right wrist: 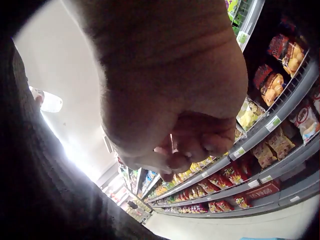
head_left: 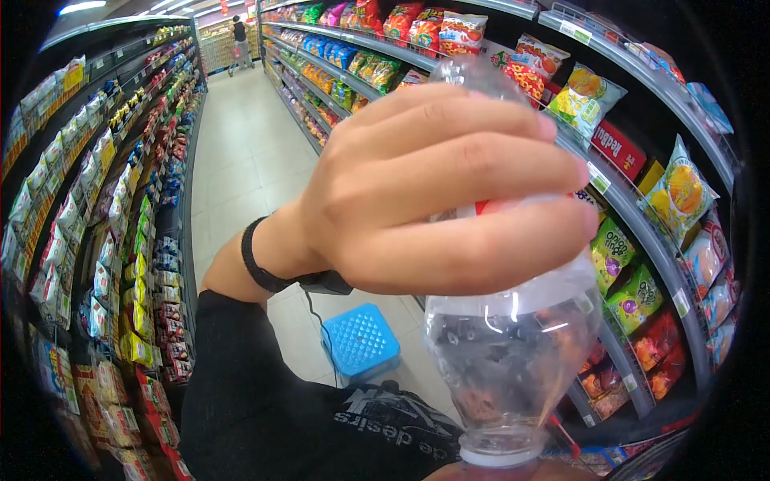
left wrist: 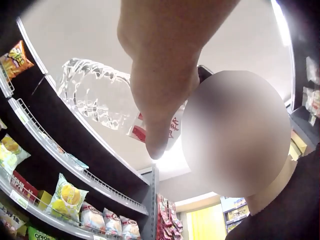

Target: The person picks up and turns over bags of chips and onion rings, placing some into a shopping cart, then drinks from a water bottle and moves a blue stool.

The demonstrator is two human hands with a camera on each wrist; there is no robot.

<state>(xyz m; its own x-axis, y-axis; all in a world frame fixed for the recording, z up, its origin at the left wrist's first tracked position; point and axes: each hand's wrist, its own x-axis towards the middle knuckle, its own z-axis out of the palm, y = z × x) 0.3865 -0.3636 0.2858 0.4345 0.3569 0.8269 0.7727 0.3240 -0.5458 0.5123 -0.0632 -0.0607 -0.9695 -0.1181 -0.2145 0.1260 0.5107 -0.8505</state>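
Observation:
A clear plastic bottle [head_left: 513, 353] with a white and red label is tilted in the head view, its neck low and close to the camera. My left hand [head_left: 449, 192] grips it round the label, fingers curled across it, thumb hidden. From the left wrist view, the bottle [left wrist: 95, 92] points up to the left, its neck end towards the blurred face, with my left hand [left wrist: 160, 100] on it. My right hand [right wrist: 175, 115] is away from the bottle, fingers bent in; whether anything is between them cannot be told. The head view does not clearly show it.
Snack shelves stand on the left [head_left: 104, 200] and right [head_left: 634, 192] of a tiled aisle [head_left: 241, 144]. A blue stool [head_left: 361, 341] stands on the floor below my left forearm, beside a dark cable. Another person [head_left: 240, 40] is at the far end.

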